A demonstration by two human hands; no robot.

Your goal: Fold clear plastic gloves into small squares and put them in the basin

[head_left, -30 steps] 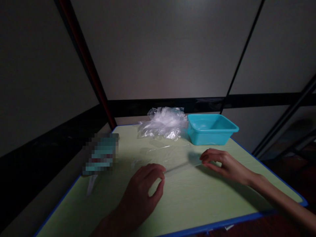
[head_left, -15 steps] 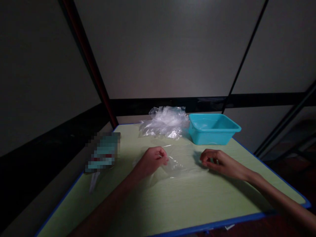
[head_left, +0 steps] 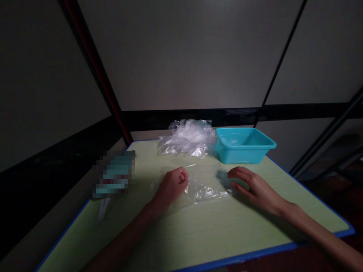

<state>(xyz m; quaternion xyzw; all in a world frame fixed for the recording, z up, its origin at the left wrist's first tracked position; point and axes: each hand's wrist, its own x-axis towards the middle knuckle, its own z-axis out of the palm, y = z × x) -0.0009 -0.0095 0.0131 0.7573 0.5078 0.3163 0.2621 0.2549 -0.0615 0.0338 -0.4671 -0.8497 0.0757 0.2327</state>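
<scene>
A clear plastic bag (head_left: pixel 208 189) lies flat and slightly crinkled on the pale green table (head_left: pixel 198 236). My left hand (head_left: pixel 172 185) is closed on it, fingers curled in a pinch near the bag's left part. My right hand (head_left: pixel 251 187) hovers just past the bag's right end, thumb and fingers apart, with nothing between them. Behind the hands sits a loose heap of clear plastic bags (head_left: pixel 190 138).
A turquoise basin (head_left: pixel 241 154) stands at the back right, beside the heap. At the left edge lies a pixelated object (head_left: pixel 115 175) with a whitish strip (head_left: pixel 103 209) below it. Wall panels (head_left: pixel 184 56) rise behind the table.
My right hand's fingers have spread apart from a curled shape. My left hand has shifted slightly left, and the bag's right part has more creases. The view has moved a little.
</scene>
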